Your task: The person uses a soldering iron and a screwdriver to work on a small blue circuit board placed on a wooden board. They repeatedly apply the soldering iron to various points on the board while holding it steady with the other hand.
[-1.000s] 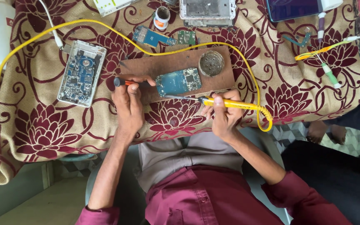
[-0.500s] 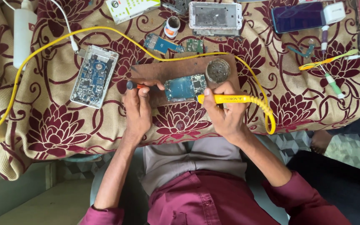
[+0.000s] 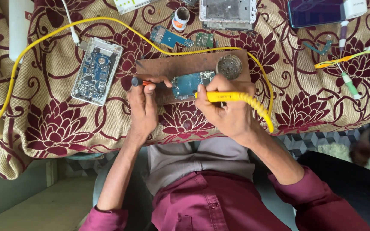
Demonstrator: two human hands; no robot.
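The left hand (image 3: 144,105) pinches a small orange-and-black screwdriver (image 3: 144,81); the right hand (image 3: 228,109) grips a yellow soldering iron (image 3: 228,96). Both meet the blue circuit board (image 3: 191,83) on a brown board (image 3: 180,68). At 12 o'clock lies a white-and-green label (image 3: 131,4), on the floral-clothed worktop (image 3: 65,128).

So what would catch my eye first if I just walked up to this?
Probably the yellow soldering iron in the right hand, its tip at the small blue circuit board on the brown wooden board mid-table. The left hand holds a black-and-orange tool beside it, all on a maroon floral cloth.
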